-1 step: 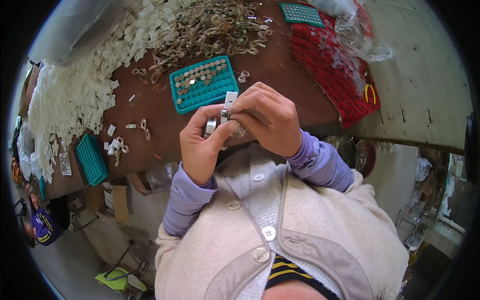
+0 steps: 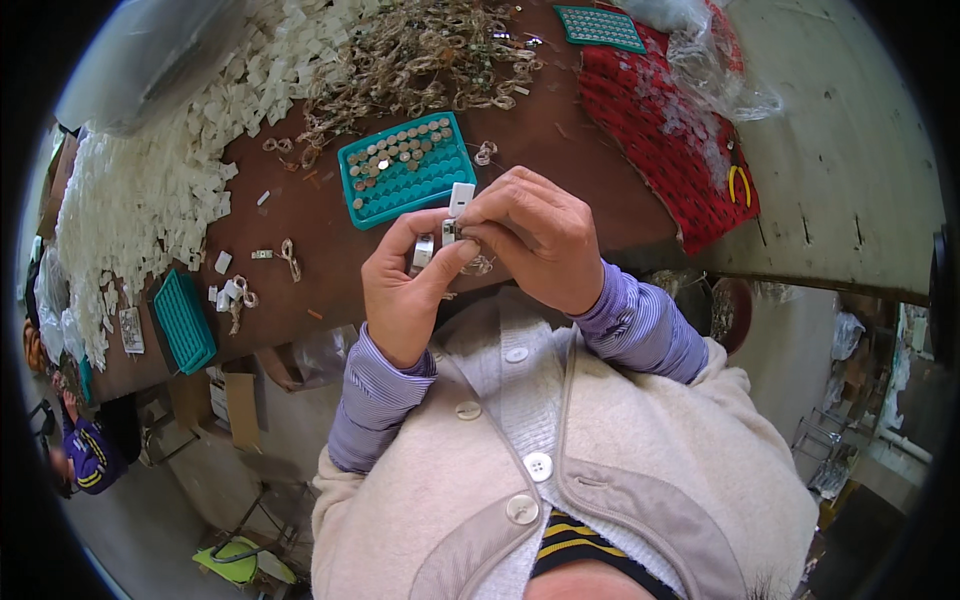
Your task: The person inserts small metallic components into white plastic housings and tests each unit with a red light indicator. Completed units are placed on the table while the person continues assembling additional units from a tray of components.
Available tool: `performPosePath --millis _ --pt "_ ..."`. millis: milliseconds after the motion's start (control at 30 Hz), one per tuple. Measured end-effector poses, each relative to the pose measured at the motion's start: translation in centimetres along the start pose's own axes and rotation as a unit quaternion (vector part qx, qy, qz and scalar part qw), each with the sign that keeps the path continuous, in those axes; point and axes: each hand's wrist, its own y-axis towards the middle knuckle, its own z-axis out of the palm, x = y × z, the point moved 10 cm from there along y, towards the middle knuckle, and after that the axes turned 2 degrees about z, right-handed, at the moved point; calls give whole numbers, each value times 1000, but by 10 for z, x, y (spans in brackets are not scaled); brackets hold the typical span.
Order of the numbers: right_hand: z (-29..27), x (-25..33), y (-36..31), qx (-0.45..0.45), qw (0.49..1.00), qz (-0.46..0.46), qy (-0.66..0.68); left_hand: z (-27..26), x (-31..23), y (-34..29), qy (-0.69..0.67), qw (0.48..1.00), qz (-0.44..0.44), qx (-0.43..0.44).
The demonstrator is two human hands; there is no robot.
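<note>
Brown flat surface [image 2: 560, 190]: heap of white rectangular plastic pieces [image 2: 150, 215] at left, teal plastic tray [image 2: 420, 190] of round discs mid. Lime-green chair [image 2: 232, 562] on grey floor [image 2: 165, 505]. Left [image 2: 405, 280] and right [image 2: 540, 235] hands, fingers pinched together, hold small white rectangular plastic piece [image 2: 461, 198] over surface's near side. Grey-white rectangular card [image 2: 131, 330], left: markings too small to read.

Cream top [image 2: 650, 430], striped purple sleeves [image 2: 378, 410]
</note>
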Motion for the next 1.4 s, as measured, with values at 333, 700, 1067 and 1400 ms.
performPosePath --millis 333,700,1067,1400 --pt "1 -7 10 -10 996 75 -42 -9 21 -4 -98 990 -95 47" --pt "-30 3 -10 -62 997 -7 -35 24 21 6 -163 983 -76 37" --pt "-116 -26 -48 -130 977 52 -159 154 60 40 -286 905 -254 187" --pt "-195 -170 -8 -80 891 119 -431 128 57 77 -274 934 -185 137"
